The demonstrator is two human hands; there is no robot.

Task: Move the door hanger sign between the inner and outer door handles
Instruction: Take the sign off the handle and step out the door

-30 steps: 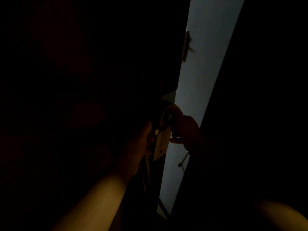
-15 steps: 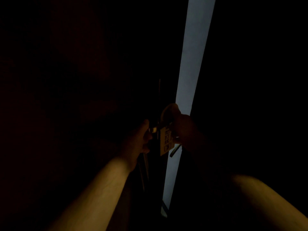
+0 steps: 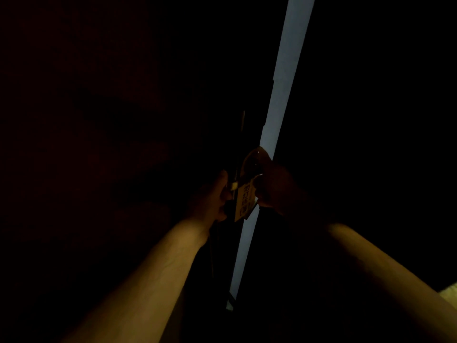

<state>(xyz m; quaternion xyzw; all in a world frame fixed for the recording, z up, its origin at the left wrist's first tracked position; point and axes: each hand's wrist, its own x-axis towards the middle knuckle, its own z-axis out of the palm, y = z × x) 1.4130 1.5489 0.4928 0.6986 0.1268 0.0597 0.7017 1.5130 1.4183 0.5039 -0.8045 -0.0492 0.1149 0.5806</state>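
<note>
Yellowish door hanger sign (image 3: 243,203) is pinched at its edge by the right hand (image 3: 274,188), at its 3 o'clock; the left hand (image 3: 210,198), at 9 o'clock, curls round the metal door handle (image 3: 233,185).

Matt card sign (image 3: 243,202), glinting metal handle (image 3: 233,186)

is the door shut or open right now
Open a crack: a narrow bright strip shows past the dark door edge, running above and below the sign that the right hand holds.
</note>
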